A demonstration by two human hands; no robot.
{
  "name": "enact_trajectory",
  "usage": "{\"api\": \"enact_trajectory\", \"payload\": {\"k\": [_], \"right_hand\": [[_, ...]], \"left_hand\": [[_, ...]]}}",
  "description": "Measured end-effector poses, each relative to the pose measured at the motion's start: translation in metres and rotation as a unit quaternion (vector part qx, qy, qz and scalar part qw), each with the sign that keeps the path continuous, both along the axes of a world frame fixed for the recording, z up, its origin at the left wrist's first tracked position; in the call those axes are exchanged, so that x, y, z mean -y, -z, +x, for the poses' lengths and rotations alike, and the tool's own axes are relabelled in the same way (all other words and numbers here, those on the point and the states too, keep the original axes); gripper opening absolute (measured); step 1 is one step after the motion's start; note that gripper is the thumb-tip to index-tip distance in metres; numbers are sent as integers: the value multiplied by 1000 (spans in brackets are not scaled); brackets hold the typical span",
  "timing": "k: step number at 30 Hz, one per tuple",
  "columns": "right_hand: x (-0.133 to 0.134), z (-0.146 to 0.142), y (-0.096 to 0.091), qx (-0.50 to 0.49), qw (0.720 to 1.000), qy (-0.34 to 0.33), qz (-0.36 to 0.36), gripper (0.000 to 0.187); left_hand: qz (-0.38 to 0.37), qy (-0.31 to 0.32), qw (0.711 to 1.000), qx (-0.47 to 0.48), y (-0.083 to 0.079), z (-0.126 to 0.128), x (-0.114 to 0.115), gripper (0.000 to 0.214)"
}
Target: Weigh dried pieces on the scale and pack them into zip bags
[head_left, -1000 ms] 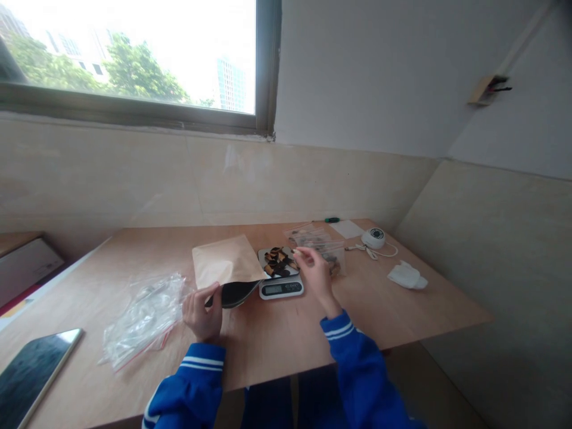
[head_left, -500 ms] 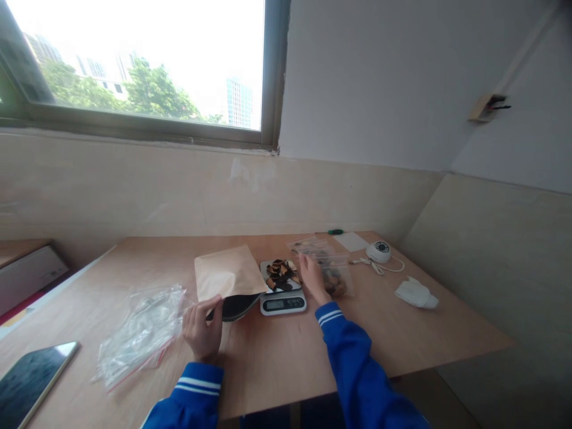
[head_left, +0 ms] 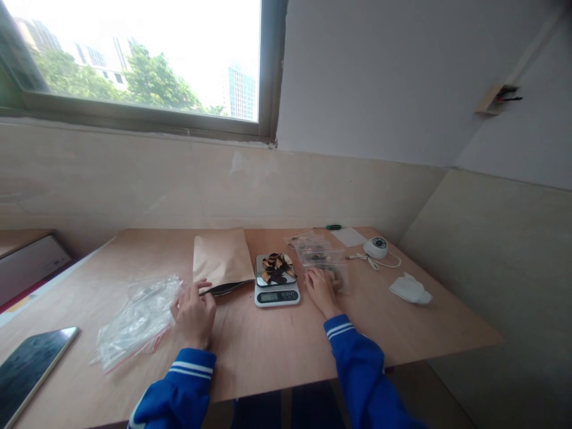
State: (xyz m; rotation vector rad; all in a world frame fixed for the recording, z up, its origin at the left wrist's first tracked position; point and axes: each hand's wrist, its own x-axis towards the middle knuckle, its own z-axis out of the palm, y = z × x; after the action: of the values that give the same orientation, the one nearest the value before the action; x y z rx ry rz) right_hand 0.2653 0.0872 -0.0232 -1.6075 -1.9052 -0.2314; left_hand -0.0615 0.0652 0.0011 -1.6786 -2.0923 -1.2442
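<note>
While the dark-edged dried slices (head_left: 277,268) sit heaped on the pan of the scale (head_left: 277,297), the right hand (head_left: 320,291) rests palm-down just right of it — nearer the heap than the left, with the slices lying leftward and slightly beyond its fingertips. Its fingers are together and gently bent; whether they hold anything is hidden. Left of the scale lies the brown paper bag (head_left: 222,259), its dark, slightly parted mouth running sideways along the near edge. The left hand (head_left: 195,313) is at that mouth's far-left corner, fingers curled — whether they pinch it, I cannot tell. Zip bags (head_left: 328,257) lie right of the scale, beside the right hand.
</note>
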Motion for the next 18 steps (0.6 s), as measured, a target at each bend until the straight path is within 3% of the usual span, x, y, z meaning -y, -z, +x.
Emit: {"api": "enact_trajectory", "payload": {"k": [3,7,11,18], "right_hand": [[1,-1,1,-9,1000,1,0,27],[2,0,2,-22,1000,-3,7,26],[2,2,4,-33,999,13,8,27],[3,6,5,-43,995,84,28,28]], "left_hand": [[15,-96,995,0,2,-4,0,29],[-73,-209,975,0,11,-12,-2,43],[-135,-222,965,-22,17,-16,-3,43],[-181,-205,961,-36,12,-17,-1,38]]}}
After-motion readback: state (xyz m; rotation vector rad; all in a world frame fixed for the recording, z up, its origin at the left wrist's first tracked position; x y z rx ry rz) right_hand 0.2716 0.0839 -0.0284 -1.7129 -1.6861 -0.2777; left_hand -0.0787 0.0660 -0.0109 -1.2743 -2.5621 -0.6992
